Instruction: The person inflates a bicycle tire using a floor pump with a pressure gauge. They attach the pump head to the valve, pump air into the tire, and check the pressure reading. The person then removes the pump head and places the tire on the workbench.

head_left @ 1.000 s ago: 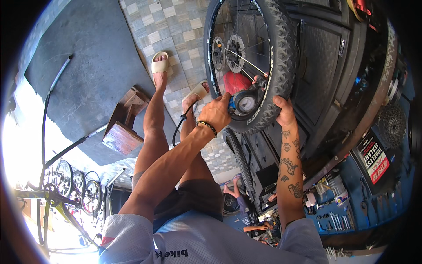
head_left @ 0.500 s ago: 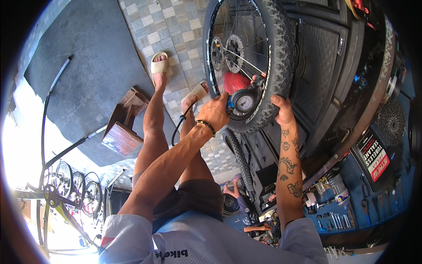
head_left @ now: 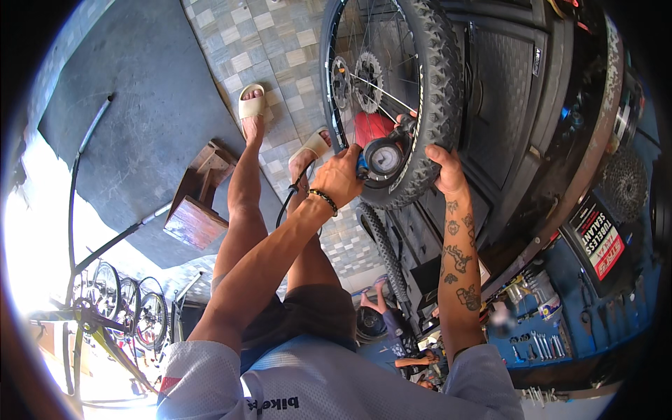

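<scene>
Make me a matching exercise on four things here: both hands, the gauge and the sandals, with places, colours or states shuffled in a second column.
Column one:
1. Left hand
2. Right hand
3. Gauge
4. Sandals

Column two:
A. Cream-coloured
B. Thumb against the knobby tyre
C. Round-faced, with a dark rim
D. At the blue handle

Right pairs: 1-D, 2-B, 3-C, 4-A
</scene>
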`<state>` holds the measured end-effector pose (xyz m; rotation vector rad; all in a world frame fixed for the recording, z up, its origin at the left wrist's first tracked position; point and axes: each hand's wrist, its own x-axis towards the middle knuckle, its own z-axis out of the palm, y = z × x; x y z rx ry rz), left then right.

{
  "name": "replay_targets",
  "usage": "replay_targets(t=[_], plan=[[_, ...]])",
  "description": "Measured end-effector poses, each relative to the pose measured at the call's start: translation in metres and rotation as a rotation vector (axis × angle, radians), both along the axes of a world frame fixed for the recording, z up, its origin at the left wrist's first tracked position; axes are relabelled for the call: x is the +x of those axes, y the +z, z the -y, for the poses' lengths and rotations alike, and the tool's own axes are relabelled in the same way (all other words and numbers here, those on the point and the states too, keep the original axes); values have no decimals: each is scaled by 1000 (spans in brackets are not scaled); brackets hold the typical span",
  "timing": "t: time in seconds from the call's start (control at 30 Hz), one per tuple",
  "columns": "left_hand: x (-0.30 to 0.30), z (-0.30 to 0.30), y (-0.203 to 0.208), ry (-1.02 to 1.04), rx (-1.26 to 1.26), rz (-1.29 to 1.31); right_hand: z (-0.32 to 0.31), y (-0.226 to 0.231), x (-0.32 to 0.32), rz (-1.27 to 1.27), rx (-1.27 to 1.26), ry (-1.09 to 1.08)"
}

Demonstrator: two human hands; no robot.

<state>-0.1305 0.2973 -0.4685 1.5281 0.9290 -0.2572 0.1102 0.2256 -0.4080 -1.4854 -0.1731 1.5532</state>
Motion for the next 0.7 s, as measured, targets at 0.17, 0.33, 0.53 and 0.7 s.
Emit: replay_targets(t=[0.17,0.33,0.53,0.7], plan=[[1,4,-2,-26,-22,-42,3,-2,0,56,-39,23],[-9,8,-23,94,41,-297,-6,14,-7,164,-37,95],[-91,-3,-24,482,155,-169,-19,21,-20,157,-176,96],[-123,40,20,544,-127,209,-24,28,-9,359,-295,210]])
